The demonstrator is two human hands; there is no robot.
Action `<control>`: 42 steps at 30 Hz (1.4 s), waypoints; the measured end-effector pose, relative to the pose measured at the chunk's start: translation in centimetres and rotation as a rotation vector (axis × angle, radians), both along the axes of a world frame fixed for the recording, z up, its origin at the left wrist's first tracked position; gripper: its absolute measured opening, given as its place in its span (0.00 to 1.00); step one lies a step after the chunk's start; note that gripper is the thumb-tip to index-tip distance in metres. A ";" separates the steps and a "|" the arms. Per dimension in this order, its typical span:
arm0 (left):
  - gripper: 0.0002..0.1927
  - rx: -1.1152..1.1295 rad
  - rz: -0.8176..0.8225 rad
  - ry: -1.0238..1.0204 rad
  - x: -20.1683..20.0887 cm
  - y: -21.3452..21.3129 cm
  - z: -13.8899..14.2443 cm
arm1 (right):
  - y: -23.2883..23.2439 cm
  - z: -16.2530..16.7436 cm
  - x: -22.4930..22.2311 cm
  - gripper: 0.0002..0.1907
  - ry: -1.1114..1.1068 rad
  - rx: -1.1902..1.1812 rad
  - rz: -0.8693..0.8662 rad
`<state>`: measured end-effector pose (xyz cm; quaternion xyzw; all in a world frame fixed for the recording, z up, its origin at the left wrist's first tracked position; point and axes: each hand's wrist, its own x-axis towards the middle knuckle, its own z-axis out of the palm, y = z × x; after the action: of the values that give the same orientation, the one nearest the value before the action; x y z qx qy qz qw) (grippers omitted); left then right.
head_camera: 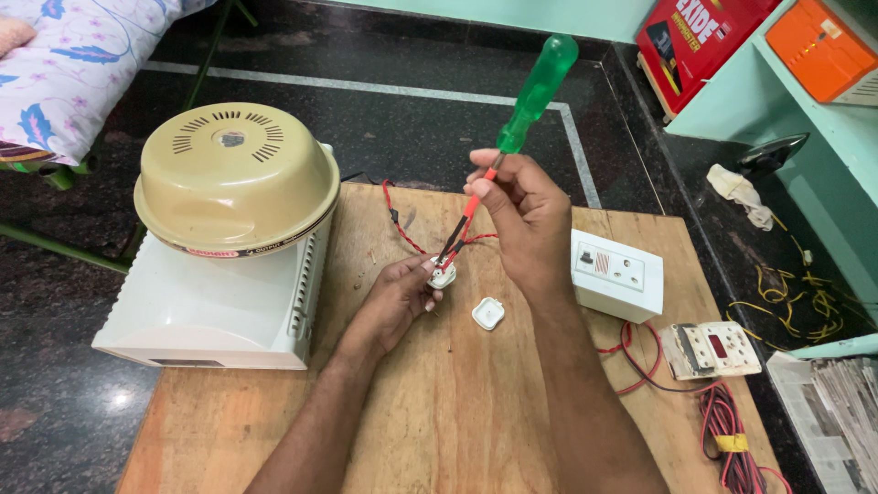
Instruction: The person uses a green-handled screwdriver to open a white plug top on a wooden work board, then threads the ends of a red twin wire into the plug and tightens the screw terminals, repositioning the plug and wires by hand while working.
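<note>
The left hand [395,295] pinches a small white plug base [443,273] between thumb and fingertips, holding it just above the wooden bench [439,402], near the bench's middle. The right hand [521,215] is closed round the shaft of a screwdriver [512,137] with a green see-through handle, gripping low, below the handle, where the red sleeve begins; the handle stands free above the knuckles, tilted up and to the right. The dark tip comes down on the plug base at a slant from the upper right.

The plug base looks light, hard and small, a moulded plastic piece that could slip or twist under the tip's push, so a firm pinch on its two sides seems the sensible hold. Thin red wires [402,224] run from it toward the far edge of the bench; they look soft and springy and may tug it sideways. The screwdriver looks stiff and light.

Both forearms reach in from the near edge, the right wrist bent downward, the left palm turned up and inward.

A small white cover [488,314] lies on the bench just beside the hands. A white socket box [617,274] sits to the right, a beige domed appliance [236,178] on a white casing [215,302] to the left
</note>
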<state>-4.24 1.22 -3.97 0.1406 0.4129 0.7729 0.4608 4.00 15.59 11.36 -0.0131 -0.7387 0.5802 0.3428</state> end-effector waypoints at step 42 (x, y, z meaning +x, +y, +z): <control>0.16 -0.061 0.019 0.045 0.3 -0.4 1.4 | 0.8 0.8 0.5 0.12 0.064 -0.071 -0.003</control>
<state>-3.98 0.86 -2.53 0.1401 0.4480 0.7609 0.4481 4.49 16.36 12.14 -0.0076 -0.7063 0.6056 0.3666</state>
